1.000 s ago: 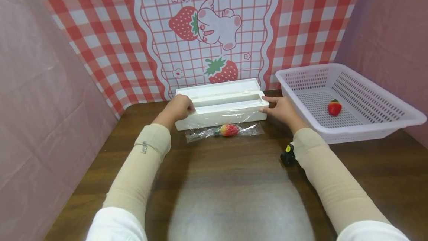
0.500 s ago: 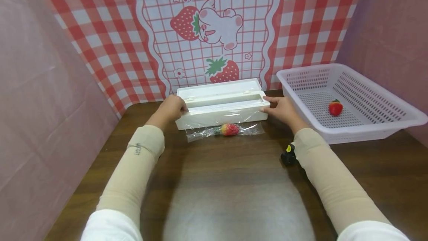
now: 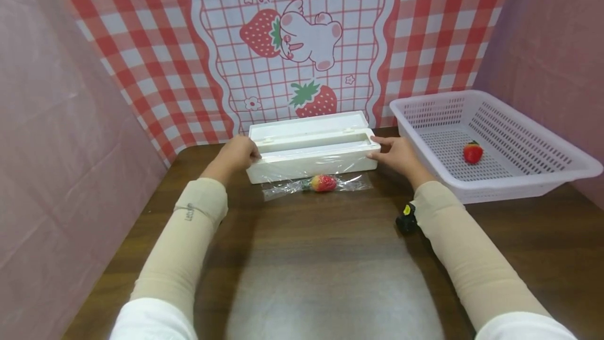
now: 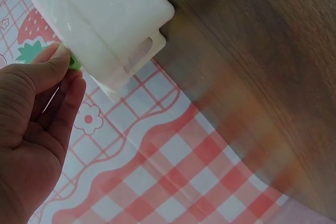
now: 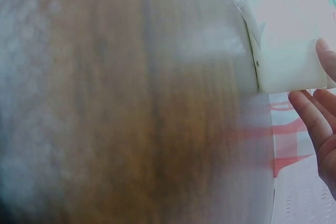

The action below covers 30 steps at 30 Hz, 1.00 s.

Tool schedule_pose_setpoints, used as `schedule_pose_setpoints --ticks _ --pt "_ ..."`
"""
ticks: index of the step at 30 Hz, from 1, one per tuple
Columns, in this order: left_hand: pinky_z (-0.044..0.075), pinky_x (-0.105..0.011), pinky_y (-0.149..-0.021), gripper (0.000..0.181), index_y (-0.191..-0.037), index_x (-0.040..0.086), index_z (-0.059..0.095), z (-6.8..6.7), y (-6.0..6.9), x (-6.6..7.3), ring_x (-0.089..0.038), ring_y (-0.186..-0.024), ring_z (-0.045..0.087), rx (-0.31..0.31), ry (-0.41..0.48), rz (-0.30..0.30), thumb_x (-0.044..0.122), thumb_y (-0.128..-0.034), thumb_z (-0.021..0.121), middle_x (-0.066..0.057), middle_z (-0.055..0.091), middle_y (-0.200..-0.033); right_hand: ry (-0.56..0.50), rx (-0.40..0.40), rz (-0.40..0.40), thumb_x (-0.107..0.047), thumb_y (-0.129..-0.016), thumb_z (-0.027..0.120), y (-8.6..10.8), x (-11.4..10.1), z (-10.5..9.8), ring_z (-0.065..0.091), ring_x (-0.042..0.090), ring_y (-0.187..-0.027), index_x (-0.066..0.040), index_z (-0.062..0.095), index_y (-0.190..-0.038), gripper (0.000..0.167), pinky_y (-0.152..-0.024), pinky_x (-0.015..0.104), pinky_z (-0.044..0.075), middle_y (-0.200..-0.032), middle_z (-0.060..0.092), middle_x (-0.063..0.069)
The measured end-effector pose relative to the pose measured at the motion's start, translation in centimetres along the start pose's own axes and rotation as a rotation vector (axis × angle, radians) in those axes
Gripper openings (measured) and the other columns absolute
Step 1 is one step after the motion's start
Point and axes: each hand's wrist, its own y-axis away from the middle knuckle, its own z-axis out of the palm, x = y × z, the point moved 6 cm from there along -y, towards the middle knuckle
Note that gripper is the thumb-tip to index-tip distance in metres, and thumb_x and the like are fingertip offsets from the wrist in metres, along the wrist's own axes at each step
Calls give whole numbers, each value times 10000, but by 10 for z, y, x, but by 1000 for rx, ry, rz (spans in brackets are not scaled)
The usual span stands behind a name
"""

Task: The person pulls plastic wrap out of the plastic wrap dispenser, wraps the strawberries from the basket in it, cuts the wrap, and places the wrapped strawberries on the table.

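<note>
A long white cling film dispenser (image 3: 313,166) stands at the back of the table, its lid (image 3: 306,124) raised behind it. Clear film hangs over its front. My left hand (image 3: 235,154) is at the left end; in the left wrist view its thumb and forefinger pinch a small green slide cutter (image 4: 75,62) at the box's edge. With thumb and fingers my right hand (image 3: 397,155) holds the right end of the box. Just in front of the dispenser lies a red and yellow toy strawberry (image 3: 323,183), with clear film (image 3: 283,190) spread flat on both sides of it.
A white slotted plastic basket (image 3: 528,182) stands at the right, holding a red strawberry (image 3: 473,152). Behind the dispenser hangs a checked strawberry-print cloth (image 3: 179,67). The brown wooden table (image 3: 325,256) extends toward me between my forearms.
My left hand has slid left along the dispenser to its left end, mostly in the first half second. The right hand, box and toy strawberry have stayed in place.
</note>
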Motion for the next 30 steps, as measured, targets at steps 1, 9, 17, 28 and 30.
schedule_pose_setpoints --ticks 1,9,17,28,30 --pt "543 -389 -846 148 -928 26 777 0 1 -1 -280 -947 670 2 2 3 -2 -836 665 -110 737 -969 -2 1 1 -231 -830 791 0 0 0 532 236 -756 -31 600 -1310 554 -567 202 421 -882 687 260" --pt "554 -406 -799 106 -893 44 786 -4 8 -12 -288 -875 677 66 -32 12 9 -833 706 -97 739 -889 -8 7 -14 -226 -824 797 -2 0 0 544 242 -782 -23 603 -1303 555 -581 192 426 -957 684 277" --pt "552 -409 -787 100 -878 49 790 -4 10 -11 -295 -851 681 97 -40 52 21 -833 705 -95 740 -859 -33 -9 -6 -220 -834 788 -1 1 2 574 235 -829 -12 589 -1314 560 -603 165 452 -1063 669 280" --pt "532 -464 -837 213 -1062 54 758 2 19 -10 -308 -974 659 125 16 -104 74 -872 664 -121 722 -1048 22 -28 -17 -219 -837 782 0 -5 0 545 257 -832 8 565 -1330 584 -671 253 460 -1106 650 294" --pt "523 -477 -847 267 -1116 80 743 3 18 -7 -312 -1041 630 112 14 -124 116 -859 683 -116 705 -1109 41 -42 -21 -222 -844 775 0 -7 0 542 279 -859 11 555 -1340 591 -720 314 472 -1134 639 298"
